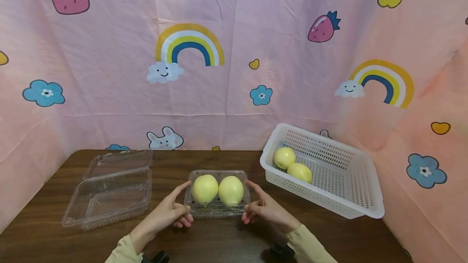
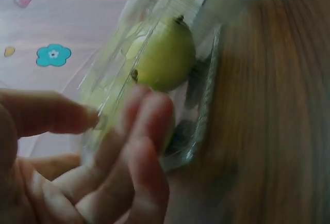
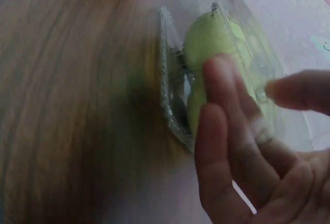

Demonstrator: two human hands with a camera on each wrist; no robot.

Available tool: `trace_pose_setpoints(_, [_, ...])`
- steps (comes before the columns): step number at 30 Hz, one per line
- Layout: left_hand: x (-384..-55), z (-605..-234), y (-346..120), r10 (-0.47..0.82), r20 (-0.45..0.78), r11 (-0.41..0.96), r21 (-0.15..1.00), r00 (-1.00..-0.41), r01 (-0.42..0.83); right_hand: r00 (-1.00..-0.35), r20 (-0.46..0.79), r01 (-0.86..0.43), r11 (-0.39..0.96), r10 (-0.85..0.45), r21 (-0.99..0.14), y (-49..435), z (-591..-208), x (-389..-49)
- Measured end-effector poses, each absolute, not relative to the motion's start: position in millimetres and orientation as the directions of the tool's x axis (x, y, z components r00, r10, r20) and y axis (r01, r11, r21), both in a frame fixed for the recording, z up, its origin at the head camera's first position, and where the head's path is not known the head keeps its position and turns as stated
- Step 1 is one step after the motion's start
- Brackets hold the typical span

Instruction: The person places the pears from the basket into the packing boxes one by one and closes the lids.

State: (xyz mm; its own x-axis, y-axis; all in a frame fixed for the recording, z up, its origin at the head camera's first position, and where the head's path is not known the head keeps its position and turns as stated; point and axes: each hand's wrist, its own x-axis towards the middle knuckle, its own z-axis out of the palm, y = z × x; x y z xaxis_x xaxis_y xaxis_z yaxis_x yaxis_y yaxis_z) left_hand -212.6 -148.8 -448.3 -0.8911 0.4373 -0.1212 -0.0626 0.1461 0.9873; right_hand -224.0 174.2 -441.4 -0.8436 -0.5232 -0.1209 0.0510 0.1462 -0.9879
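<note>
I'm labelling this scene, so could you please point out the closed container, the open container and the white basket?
Closed container [image 1: 217, 214], head view: its near wall.
Open container [image 1: 111, 204], head view: its bare floor.
White basket [image 1: 307, 191], head view: its near wall.

Clear plastic box [image 1: 219, 212] glinting; fruit [image 1: 205, 189] looking smooth; plastic basket [image 1: 307, 192] looking matt; wooden table [image 1: 212, 242] showing grain; cloth [image 1: 204, 100] looking creased.
</note>
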Motion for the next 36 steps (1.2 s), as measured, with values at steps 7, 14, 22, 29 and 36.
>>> trace_pose_setpoints(7, [-207,-439,-148,0.377,0.026,0.449,0.869,-0.926,0.207,-0.863,-0.006,-0.234,0.410,-0.504,-0.881,176,-430,-224])
trace_pose_setpoints(14, [-203,-431,-143,0.316,0.073,0.588,0.768,-0.946,0.255,-0.872,0.142,-0.437,0.616,-0.468,-0.655,174,-430,-225])
trace_pose_setpoints(22, [-202,-431,-136,0.339,0.095,0.592,0.752,-0.936,0.290,-0.879,0.157,-0.448,0.666,-0.451,-0.597,167,-431,-224])
trace_pose_setpoints(29, [-203,-430,-133,0.319,0.113,0.618,0.728,-0.941,0.297,-0.841,0.230,-0.538,0.710,-0.490,-0.454,163,-432,-223])
trace_pose_setpoints(36, [-205,-429,-132,0.315,0.126,0.664,0.679,-0.941,0.314,-0.824,0.244,-0.566,0.756,-0.511,-0.330,159,-429,-221])
